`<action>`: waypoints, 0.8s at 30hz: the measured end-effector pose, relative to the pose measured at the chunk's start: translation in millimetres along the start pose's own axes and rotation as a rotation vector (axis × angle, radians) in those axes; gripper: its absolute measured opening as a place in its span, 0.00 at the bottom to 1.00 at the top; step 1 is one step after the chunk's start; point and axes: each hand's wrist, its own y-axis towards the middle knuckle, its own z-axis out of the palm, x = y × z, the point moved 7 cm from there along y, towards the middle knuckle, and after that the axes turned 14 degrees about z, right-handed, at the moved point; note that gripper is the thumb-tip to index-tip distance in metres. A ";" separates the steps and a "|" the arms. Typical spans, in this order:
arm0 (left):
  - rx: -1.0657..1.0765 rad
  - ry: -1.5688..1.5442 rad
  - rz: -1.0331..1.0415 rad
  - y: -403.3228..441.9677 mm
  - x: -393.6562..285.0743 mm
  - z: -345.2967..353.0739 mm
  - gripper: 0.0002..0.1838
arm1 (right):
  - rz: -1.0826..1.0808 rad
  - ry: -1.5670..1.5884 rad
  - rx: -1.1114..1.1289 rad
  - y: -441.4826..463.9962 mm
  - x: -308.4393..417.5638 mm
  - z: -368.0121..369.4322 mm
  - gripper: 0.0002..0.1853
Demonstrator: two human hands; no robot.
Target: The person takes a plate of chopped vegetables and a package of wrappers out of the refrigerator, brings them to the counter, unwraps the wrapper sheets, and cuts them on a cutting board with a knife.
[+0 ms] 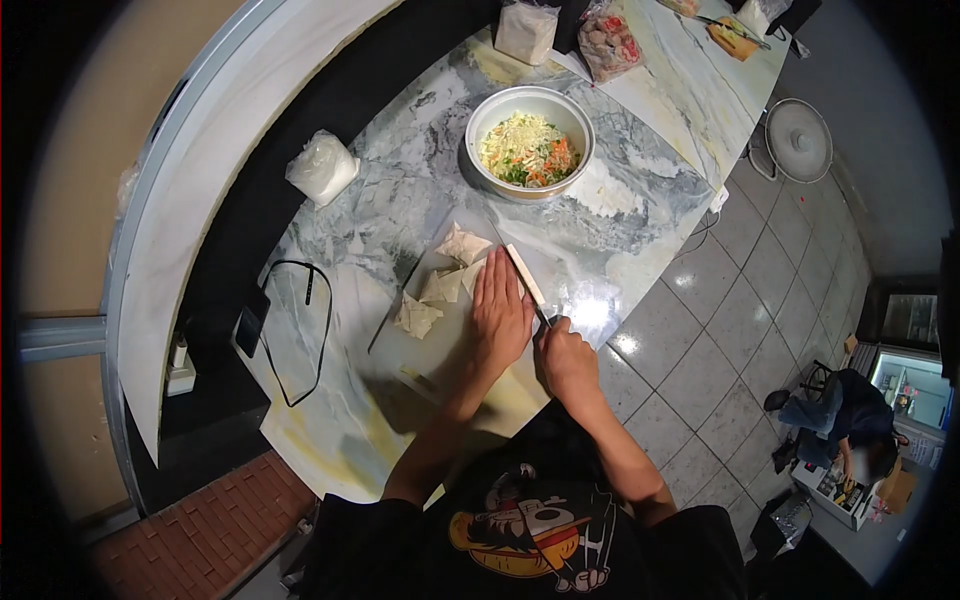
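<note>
My right hand (568, 365) is closed around the handle of a knife (542, 318), whose blade points away from me along the board. Flat on a pale, thin folded sheet of food (480, 278) lies my left hand (503, 312), fingers stretched out just left of the blade. A white strip (525, 274) sits along the blade's right side. Crumpled pale pieces (418, 315) of similar sheet lie to the left on the cutting board (390, 362). Part of the sheet is hidden under my left hand.
Beyond the board stands a pot (478, 178) of shredded vegetables. A white bag (323, 168) sits at the left, above a black strap (325, 345). Other bags (610, 42) and a small yellow board (732, 40) are farther back. Someone (840, 420) bends over a box at right.
</note>
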 end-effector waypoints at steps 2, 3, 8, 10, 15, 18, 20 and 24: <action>-0.003 0.008 0.010 0.8 -0.9 1.4 0.36 | -0.005 0.004 0.002 4.0 1.8 -0.4 0.14; 0.003 0.001 -0.004 0.0 0.0 3.0 0.36 | -0.009 0.017 0.000 6.3 5.1 -0.3 0.14; 0.000 0.002 0.003 0.6 -1.5 0.0 0.35 | -0.020 0.026 0.016 15.6 12.7 2.2 0.13; 0.010 0.003 0.013 1.6 -1.5 -1.7 0.35 | -0.040 0.013 -0.013 15.5 15.0 0.9 0.12; -0.001 0.011 0.030 -0.8 -2.5 -0.8 0.36 | -0.043 -0.014 -0.012 13.2 15.4 1.9 0.10; -0.018 0.012 0.025 0.0 -1.2 -1.3 0.36 | -0.058 -0.020 -0.018 12.4 17.2 -0.9 0.09; -0.009 0.006 0.016 -0.2 -1.6 -2.7 0.36 | -0.064 -0.026 -0.023 11.3 17.9 -1.3 0.09; 0.004 0.002 -0.015 -1.3 1.7 2.1 0.36 | -0.044 -0.025 -0.010 7.6 12.9 -0.4 0.10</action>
